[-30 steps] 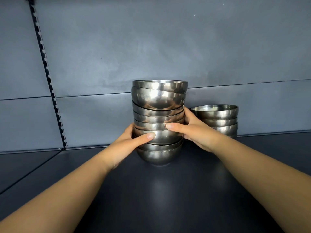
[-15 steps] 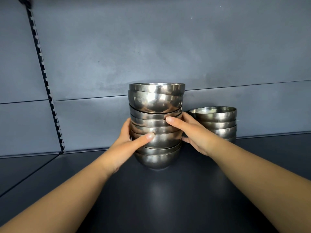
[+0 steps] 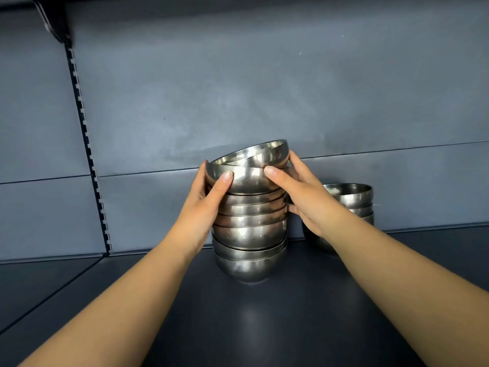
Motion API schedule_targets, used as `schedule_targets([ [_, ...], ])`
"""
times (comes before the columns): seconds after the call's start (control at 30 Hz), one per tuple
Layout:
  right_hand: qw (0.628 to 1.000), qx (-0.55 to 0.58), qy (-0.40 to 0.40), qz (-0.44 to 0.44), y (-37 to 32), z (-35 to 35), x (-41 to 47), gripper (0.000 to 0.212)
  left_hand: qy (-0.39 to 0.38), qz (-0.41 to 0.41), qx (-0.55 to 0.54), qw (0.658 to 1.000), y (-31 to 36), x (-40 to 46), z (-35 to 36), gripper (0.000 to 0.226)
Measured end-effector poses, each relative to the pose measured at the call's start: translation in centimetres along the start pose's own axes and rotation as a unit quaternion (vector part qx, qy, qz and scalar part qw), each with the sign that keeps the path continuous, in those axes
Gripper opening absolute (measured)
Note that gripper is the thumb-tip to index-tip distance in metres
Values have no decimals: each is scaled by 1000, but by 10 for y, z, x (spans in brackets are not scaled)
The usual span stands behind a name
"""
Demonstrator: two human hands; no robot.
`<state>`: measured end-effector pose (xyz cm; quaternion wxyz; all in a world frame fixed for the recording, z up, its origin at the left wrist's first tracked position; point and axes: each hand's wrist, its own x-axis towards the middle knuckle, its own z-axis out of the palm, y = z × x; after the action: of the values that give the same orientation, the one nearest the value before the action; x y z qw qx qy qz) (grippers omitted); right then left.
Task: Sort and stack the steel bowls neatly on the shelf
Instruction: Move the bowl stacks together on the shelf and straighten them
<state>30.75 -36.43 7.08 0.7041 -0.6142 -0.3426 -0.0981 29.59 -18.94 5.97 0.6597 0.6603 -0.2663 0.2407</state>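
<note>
A tall stack of steel bowls (image 3: 250,234) stands on the dark shelf (image 3: 264,327) near the back wall. Its two top bowls (image 3: 247,169) are tilted, left rim low and right rim high. My left hand (image 3: 209,197) grips their left side with the thumb on the front. My right hand (image 3: 293,186) holds their right side, thumb on the front and fingers behind the rim. A shorter stack of steel bowls (image 3: 352,200) stands to the right, partly hidden by my right wrist.
A grey back panel (image 3: 264,88) rises behind the stacks. A slotted upright rail (image 3: 87,144) runs down the wall at the left. A bracket (image 3: 55,25) of a higher shelf shows at the top left.
Both hands moved up from the middle of the tall stack to its top bowls. Those bowls sat level before and now tilt up on the right.
</note>
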Motion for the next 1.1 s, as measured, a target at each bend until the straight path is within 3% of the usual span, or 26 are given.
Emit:
schedule_targets([
  [0.1,1000,0,0,-4,1,-1,3,31,6,-10,-8,1000,-1,0,0,85],
  [0.37,999,46,0,-21,5,-1,7,57,5,7,-3,1000,-9,-5,-4,60],
  [0.57,999,45,24,-3,1,4,6,65,42,-6,-12,999,-16,-8,-1,68],
  [0.7,999,38,19,2,2,5,5,56,45,-7,-4,999,-16,-8,-1,66],
  [0.87,999,-5,30,20,6,0,8,24,36,1,-10,999,-14,-5,-1,61],
  [1.1,998,-11,50,33,7,-2,7,22,24,15,22,999,-10,0,1,31],
])
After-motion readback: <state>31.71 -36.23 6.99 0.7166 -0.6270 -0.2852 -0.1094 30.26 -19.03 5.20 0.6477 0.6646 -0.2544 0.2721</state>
